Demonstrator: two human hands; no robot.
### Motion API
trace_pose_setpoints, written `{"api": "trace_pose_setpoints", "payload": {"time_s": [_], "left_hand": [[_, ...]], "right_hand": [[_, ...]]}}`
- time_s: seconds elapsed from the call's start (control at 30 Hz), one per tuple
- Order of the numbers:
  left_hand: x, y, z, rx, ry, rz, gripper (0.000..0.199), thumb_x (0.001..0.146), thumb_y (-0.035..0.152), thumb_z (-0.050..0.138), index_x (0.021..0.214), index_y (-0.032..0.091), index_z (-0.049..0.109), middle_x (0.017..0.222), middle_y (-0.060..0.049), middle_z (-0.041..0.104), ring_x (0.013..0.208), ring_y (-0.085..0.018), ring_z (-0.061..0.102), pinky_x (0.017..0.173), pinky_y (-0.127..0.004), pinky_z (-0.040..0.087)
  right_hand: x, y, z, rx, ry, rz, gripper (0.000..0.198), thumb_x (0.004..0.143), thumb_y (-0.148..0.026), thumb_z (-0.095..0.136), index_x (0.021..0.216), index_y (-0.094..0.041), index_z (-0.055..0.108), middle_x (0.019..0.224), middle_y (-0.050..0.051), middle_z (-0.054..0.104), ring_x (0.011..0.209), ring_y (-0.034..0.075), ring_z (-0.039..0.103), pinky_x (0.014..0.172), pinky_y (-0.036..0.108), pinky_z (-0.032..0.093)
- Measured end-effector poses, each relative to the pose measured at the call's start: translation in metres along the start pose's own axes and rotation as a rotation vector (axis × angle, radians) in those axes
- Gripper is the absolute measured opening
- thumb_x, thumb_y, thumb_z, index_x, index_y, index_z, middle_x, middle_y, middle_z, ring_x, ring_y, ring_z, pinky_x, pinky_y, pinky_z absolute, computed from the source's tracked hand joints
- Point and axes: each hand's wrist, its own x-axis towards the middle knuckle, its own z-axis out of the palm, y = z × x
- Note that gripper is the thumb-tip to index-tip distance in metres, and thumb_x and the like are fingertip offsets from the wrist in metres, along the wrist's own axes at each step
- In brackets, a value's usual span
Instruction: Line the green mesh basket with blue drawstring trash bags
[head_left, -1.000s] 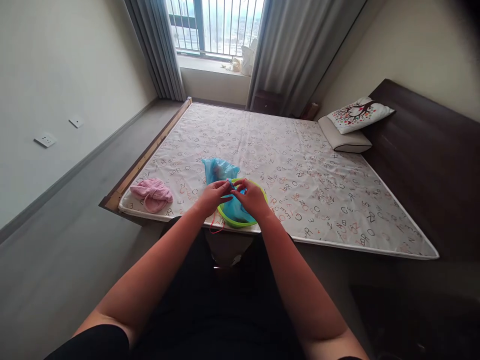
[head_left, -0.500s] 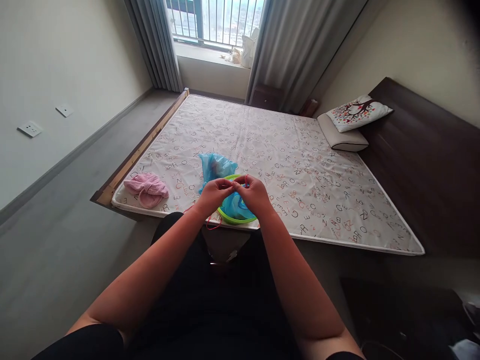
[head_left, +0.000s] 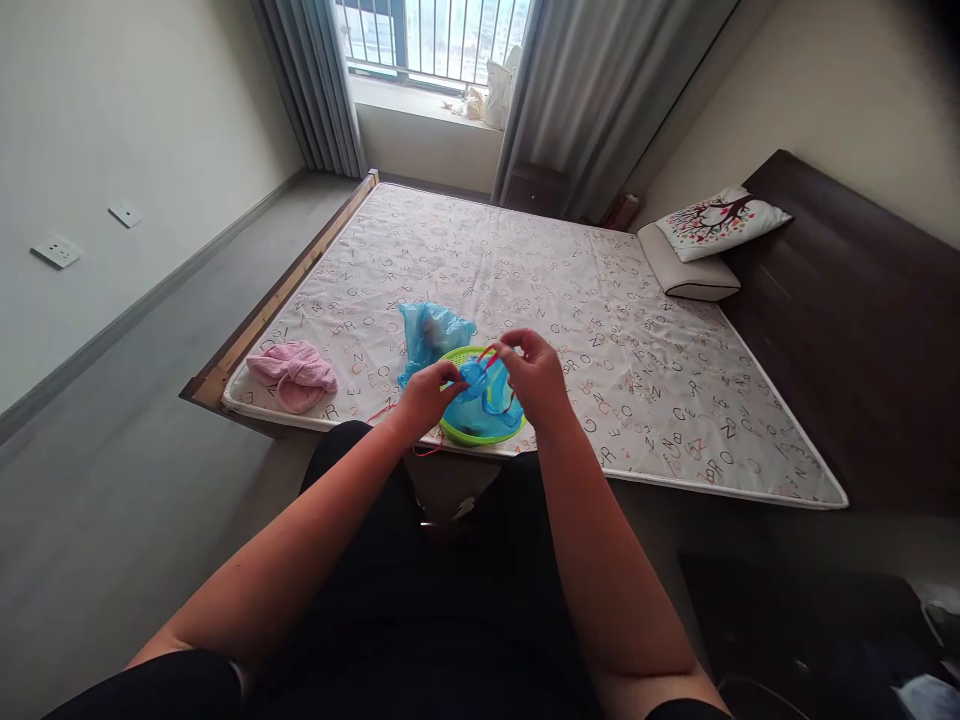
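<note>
A lime-green basket (head_left: 480,439) sits at the mattress's near edge, and a thin blue plastic bag (head_left: 476,412) fills much of it. My left hand (head_left: 427,402) is closed, pinching a gathered part of this bag over the basket. To its right, my right hand (head_left: 535,376) is raised with its fingers pinched on a red string (head_left: 489,356), which runs down to the gathered blue plastic. Just behind the basket lies another blue plastic bag (head_left: 433,335) with something dark inside that I cannot make out.
A folded pink cloth (head_left: 296,376) lies at the mattress's left corner. The letter-printed mattress (head_left: 570,290) rests on a wooden bed frame (head_left: 300,270). A tree-print pillow (head_left: 720,222) and a beige cushion (head_left: 679,262) lie by the dark headboard (head_left: 847,300).
My hands have moved apart: the right went up and to the right, drawing the red string out, while the left stayed near the basket. The gathered blue plastic now shows between them.
</note>
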Motion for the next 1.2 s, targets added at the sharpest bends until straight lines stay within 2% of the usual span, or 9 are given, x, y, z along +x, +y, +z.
{"api": "trace_pose_setpoints", "payload": {"time_s": [0.2,0.3,0.43,0.63,0.77,0.87,0.93,1.07,1.2], "left_hand": [[-0.003,-0.029,-0.008,0.218,-0.051,-0.178,0.016,0.087,0.018,0.073,0.102,0.014,0.070,0.109,-0.019,0.077,0.110,-0.036,0.074,0.102,-0.053,0.057],[-0.006,-0.012,-0.007,0.110,0.031,-0.019,0.062,0.093,0.031,0.075,0.150,0.015,0.054,0.150,-0.022,0.064,0.143,-0.035,0.061,0.122,-0.054,0.047],[0.003,0.027,0.003,-0.051,0.012,0.283,0.088,0.090,0.039,0.083,0.165,0.022,0.042,0.158,-0.018,0.060,0.149,-0.034,0.057,0.125,-0.052,0.044],[0.034,0.045,0.005,-0.086,0.073,0.210,0.016,0.096,0.029,0.069,0.103,0.019,0.080,0.102,-0.009,0.076,0.102,-0.025,0.071,0.100,-0.041,0.057],[0.055,0.041,-0.016,-0.444,-0.076,0.014,0.024,0.090,0.043,0.075,0.092,0.019,0.077,0.102,-0.010,0.079,0.099,-0.025,0.072,0.092,-0.039,0.058],[0.075,0.044,-0.039,-0.505,-0.140,-0.048,0.029,0.085,0.046,0.079,0.087,0.017,0.078,0.098,-0.012,0.081,0.097,-0.027,0.075,0.097,-0.043,0.058],[0.089,0.052,-0.052,-0.442,-0.017,0.027,0.026,0.086,0.042,0.079,0.084,0.017,0.079,0.093,-0.012,0.081,0.095,-0.026,0.075,0.101,-0.042,0.057],[0.113,0.074,-0.072,-0.511,0.271,0.049,0.022,0.093,0.033,0.069,0.085,0.014,0.076,0.089,-0.011,0.080,0.086,-0.021,0.076,0.091,-0.036,0.060],[0.133,0.084,-0.103,-0.574,0.382,0.097,0.009,0.090,0.022,0.073,0.088,0.013,0.075,0.089,-0.009,0.079,0.084,-0.017,0.075,0.085,-0.030,0.059]], "right_hand": [[0.012,-0.002,-0.017,0.357,0.140,0.061,0.027,0.083,-0.042,0.072,0.092,-0.025,0.053,0.084,-0.005,0.067,0.049,0.005,0.034,0.044,0.022,0.032],[0.008,-0.002,-0.016,0.292,-0.020,0.068,0.025,0.085,-0.040,0.075,0.092,-0.024,0.057,0.081,-0.004,0.067,0.049,0.005,0.039,0.045,0.022,0.037],[0.003,-0.011,-0.007,0.263,-0.257,0.007,0.024,0.087,-0.041,0.079,0.092,-0.023,0.063,0.079,-0.004,0.068,0.055,0.007,0.049,0.051,0.023,0.043],[0.020,-0.031,-0.020,0.242,-0.321,0.017,0.027,0.085,-0.040,0.083,0.099,-0.022,0.068,0.083,-0.003,0.072,0.058,0.007,0.052,0.056,0.022,0.046],[0.038,-0.035,-0.038,0.160,-0.324,0.208,0.022,0.094,-0.038,0.076,0.106,-0.020,0.068,0.100,0.002,0.077,0.056,0.006,0.053,0.055,0.023,0.047],[0.057,-0.042,-0.047,-0.155,-0.170,0.224,0.018,0.102,-0.023,0.061,0.086,-0.018,0.066,0.078,0.001,0.069,0.051,0.006,0.050,0.050,0.023,0.042],[0.071,-0.053,-0.054,-0.303,-0.114,0.142,0.026,0.102,-0.017,0.058,0.077,-0.018,0.064,0.059,-0.003,0.055,0.048,0.008,0.048,0.049,0.022,0.039],[0.101,-0.082,-0.072,-0.042,-0.142,-0.017,0.022,0.104,-0.019,0.056,0.083,-0.020,0.063,0.053,-0.008,0.045,0.046,0.007,0.043,0.050,0.021,0.044],[0.124,-0.106,-0.098,0.004,-0.070,-0.089,0.014,0.096,-0.021,0.069,0.083,-0.022,0.062,0.052,-0.011,0.040,0.044,0.006,0.034,0.042,0.019,0.036]]}}
